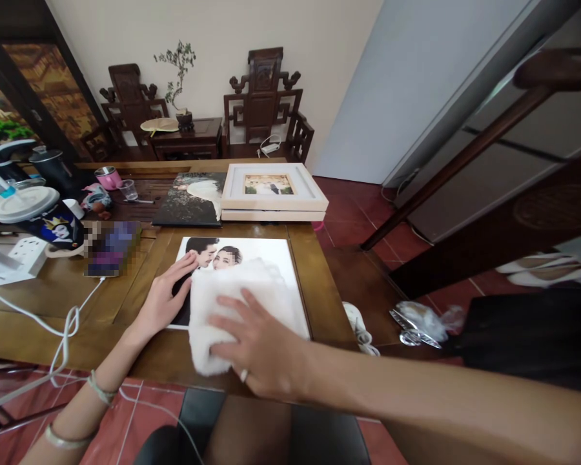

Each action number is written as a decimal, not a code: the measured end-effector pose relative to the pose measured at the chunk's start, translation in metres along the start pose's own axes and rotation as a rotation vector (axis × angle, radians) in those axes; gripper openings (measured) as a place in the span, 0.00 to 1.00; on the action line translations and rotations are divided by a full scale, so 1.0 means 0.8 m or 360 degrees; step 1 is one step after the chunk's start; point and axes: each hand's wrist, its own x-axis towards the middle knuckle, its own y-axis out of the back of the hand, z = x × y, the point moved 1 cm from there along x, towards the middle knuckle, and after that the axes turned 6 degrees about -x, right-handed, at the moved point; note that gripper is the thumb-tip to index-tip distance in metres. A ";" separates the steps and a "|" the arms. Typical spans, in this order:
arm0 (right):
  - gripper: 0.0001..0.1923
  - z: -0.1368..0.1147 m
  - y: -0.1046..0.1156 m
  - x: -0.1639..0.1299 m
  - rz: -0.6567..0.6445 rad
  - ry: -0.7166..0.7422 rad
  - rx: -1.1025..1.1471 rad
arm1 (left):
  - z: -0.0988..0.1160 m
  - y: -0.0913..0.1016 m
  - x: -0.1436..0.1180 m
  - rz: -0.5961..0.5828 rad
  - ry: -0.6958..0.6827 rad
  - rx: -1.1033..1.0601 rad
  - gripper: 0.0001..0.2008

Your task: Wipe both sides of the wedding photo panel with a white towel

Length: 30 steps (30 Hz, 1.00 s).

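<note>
Cloth (232, 303), white and fluffy, lies over the lower middle of a large photo print (275, 258) that rests flat on the wooden counter (319, 284), near its front edge. The right hand (256, 352) presses down on the cloth's lower part with fingers spread flat, palm down, not gripping. The left hand (167, 297) lies open on the print's left side, fingertips touching its surface just beside the cloth's left edge, the wrist carrying thin bands. The print shows two people in its upper part; the cloth covers much of what lies below them.

Farther back on the counter sits a dark photo album (191, 200), and just beside it to the right a pale wooden picture frame (274, 190) stacked on another flat pale piece. To the left are a white power strip (29, 252), a white cable (62, 329) trailing over the counter's edge, a pink cup (109, 177) and a small clear glass (128, 189). Carved wooden chairs (264, 97) stand against the far wall.
</note>
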 end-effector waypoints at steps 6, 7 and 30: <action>0.23 0.085 0.019 0.046 0.0120 -0.0369 -0.0124 | 0.002 -0.001 -0.001 0.0024 -0.0020 -0.0035 0.20; 0.22 0.092 0.021 0.053 0.0128 -0.0410 -0.0118 | 0.003 0.000 -0.001 0.0029 -0.0013 -0.0039 0.20; 0.20 0.057 0.019 0.005 0.0013 -0.0167 0.0008 | 0.006 0.002 -0.002 0.0002 0.0008 -0.0010 0.22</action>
